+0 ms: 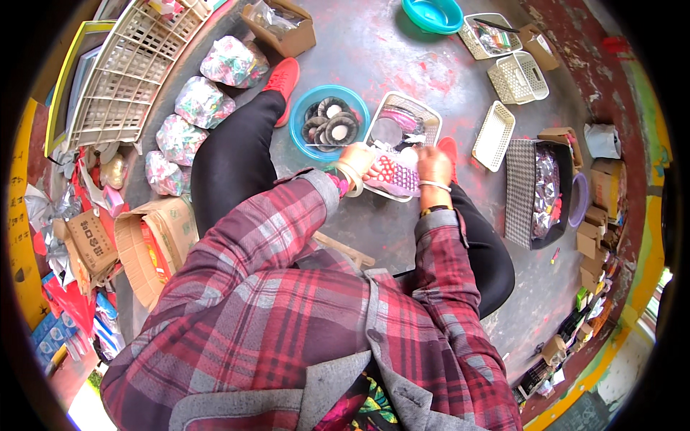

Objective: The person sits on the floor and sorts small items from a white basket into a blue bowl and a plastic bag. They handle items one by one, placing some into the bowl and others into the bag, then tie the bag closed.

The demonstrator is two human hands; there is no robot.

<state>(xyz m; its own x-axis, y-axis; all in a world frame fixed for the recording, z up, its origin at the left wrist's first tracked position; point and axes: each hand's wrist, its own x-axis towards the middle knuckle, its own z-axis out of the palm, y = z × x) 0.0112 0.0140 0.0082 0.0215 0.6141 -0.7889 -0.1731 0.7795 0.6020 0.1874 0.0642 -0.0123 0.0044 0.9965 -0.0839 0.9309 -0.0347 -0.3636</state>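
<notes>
The left hand (355, 164) and right hand (434, 167) each have a closed grip on one pink dotted packet (394, 174), upper centre, over one white basket (432, 120). Four stuffed bags (205, 102) lie upper left.

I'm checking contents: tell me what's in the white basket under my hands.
The white basket holds a round grey thing and pinkish items. A dotted packet covers its near part; what lies underneath cannot be seen.

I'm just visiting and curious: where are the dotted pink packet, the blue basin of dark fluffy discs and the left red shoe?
Dotted pink packet (394, 174): head view, its dotted face.
Blue basin (295, 122): head view, its left wall.
Left red shoe (287, 76): head view, its upper.
</notes>
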